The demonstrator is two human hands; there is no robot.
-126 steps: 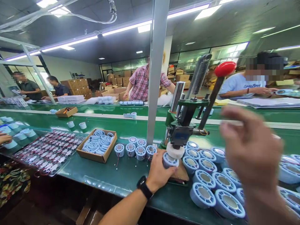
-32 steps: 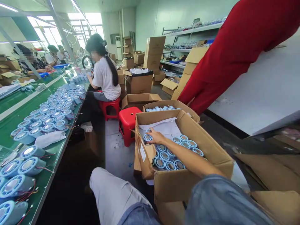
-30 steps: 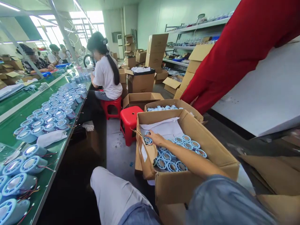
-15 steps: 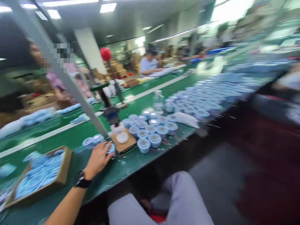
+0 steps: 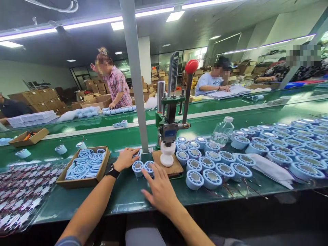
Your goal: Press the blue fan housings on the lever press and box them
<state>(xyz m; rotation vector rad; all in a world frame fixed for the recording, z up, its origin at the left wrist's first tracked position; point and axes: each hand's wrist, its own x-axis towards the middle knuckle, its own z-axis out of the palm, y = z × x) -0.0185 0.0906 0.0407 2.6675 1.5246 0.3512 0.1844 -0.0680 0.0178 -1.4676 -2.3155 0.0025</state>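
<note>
My left hand, with a black watch on its wrist, reaches out with fingers extended over a partly hidden light-blue round housing; whether it touches is unclear. My right hand has its fingers spread, the fingertips at a light-blue housing with a grey disc in its top. Left of that stands a similar housing. Just beyond my right hand is a hand press with a red ball handle. Its white round pad sits above a white round block on a brown board.
Several light-blue housings crowd the bench to the right, wires trailing at the front edge. A clear bottle and a white sheet lie among them. At left are a cardboard box of blue rings and wired parts. A grey post rises nearby.
The view has swung to the left and steadied. My right hand has come into view by the housings beside the press. My left hand stays over the housings left of the press.
</note>
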